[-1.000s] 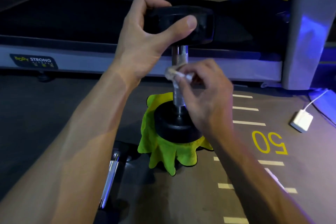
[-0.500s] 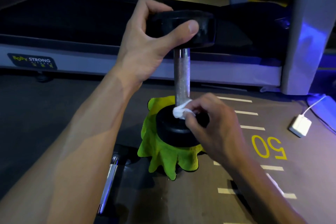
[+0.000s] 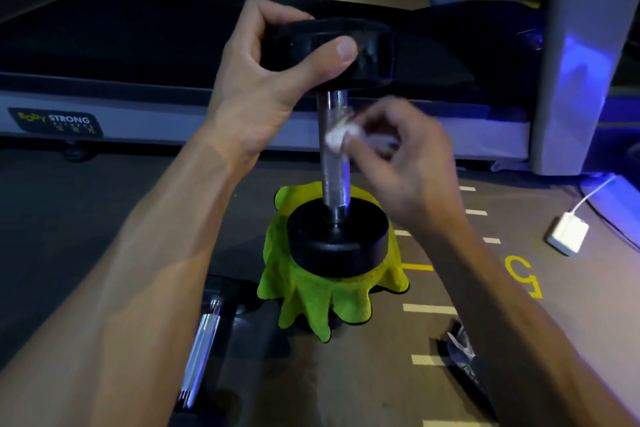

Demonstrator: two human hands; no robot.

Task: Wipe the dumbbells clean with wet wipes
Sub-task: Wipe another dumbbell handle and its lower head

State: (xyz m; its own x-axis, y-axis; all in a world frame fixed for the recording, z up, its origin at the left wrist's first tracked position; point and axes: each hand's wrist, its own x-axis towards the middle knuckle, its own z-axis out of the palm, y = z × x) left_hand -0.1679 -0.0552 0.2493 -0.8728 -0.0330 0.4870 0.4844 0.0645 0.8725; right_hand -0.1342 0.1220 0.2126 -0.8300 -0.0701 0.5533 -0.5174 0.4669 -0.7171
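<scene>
Right hand (image 3: 405, 156) has risen from the lower plate to mid-handle, pinching the wet wipe (image 3: 337, 140) against it; left hand (image 3: 273, 80) grips the upright dumbbell (image 3: 336, 163) on its green cloth (image 3: 311, 295). Handle wiping continues.

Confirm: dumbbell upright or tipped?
Upright: the dumbbell stands on end on the green cloth, left hand holding its top head.

The right hand (image 3: 412, 163) is smeared by motion blur, so how its fingers lie around the wet wipe (image 3: 337, 141) cannot be told. The second dumbbell (image 3: 201, 350) (only its shiny handle shows well) runs off the bottom edge. A dark packet (image 3: 462, 354) hides partly behind the right forearm, its print too small to read.
</scene>
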